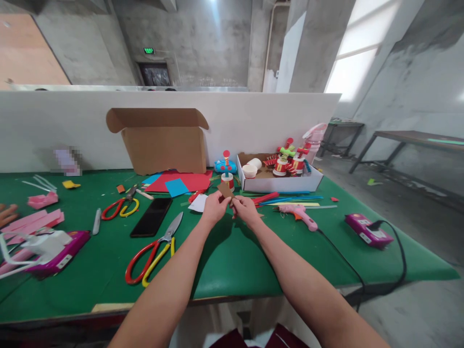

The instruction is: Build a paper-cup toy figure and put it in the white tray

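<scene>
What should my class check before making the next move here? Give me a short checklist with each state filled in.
1. Brown card piece held: ok, the left-hand grip has it.
2. Right-hand grip on the card: ok, fingers at its lower end; how firmly, cannot tell.
3. Pink glue gun set down apart from both hands: ok, lying on the green table.
4. Glue gun cool: cannot tell.
5. Large scissors well clear of the left forearm: not ok, I'd say; the handles lie close beside it in this view.
6. Phone put away: not ok, it lies near the scissors.
</scene>
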{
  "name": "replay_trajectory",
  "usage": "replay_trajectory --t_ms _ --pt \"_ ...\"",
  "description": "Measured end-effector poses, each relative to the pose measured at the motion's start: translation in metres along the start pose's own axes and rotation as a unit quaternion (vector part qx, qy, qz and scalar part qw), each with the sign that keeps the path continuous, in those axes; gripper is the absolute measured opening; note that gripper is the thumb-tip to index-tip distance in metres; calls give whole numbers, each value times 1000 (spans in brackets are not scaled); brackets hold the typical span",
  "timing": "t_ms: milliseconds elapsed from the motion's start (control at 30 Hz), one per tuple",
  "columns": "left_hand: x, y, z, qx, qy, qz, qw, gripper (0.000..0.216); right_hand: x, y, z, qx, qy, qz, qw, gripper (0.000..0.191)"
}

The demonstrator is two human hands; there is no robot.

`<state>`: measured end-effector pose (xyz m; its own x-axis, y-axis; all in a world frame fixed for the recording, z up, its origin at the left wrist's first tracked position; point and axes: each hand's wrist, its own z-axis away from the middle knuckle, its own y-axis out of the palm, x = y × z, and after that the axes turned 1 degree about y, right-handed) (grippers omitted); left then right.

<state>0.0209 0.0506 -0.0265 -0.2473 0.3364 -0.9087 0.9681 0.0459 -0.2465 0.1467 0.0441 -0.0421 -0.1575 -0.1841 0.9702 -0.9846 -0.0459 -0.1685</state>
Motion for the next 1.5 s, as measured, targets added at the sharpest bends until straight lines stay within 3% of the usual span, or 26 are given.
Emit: replay_trajectory --t_ms 100,267,367,533,867,1033,1233,1333,1500 --pt "-1 4 1 -22 75 -72 994 9 -1 0 0 -39 11 18 999 24" --pt "2 0 -2 -6 -32 25 999 12 4 -1 -2 70 45 -117 990 19" --pt "2 -5 -3 17 -71 98 993 20 4 -2 -2 83 27 -113 990 20" --pt "0 -9 -3 23 -84 163 983 27 1 -2 -2 77 5 -46 996 21" --pt "1 -7 -3 28 -79 200 976 32 5 -1 -1 108 14 -95 990 22" --pt "3 -5 -3 7 -62 108 992 22 4 2 0 74 29 -104 991 20" --pt "-1 2 1 -29 104 -83 991 7 1 2 -1 -3 54 -71 996 15" --pt "1 3 0 -34 53 -54 997 12 3 1 -2 24 55 -85 995 16" --pt "5 -3 -4 -10 -64 124 990 20 8 1 0 93 45 -126 987 14"
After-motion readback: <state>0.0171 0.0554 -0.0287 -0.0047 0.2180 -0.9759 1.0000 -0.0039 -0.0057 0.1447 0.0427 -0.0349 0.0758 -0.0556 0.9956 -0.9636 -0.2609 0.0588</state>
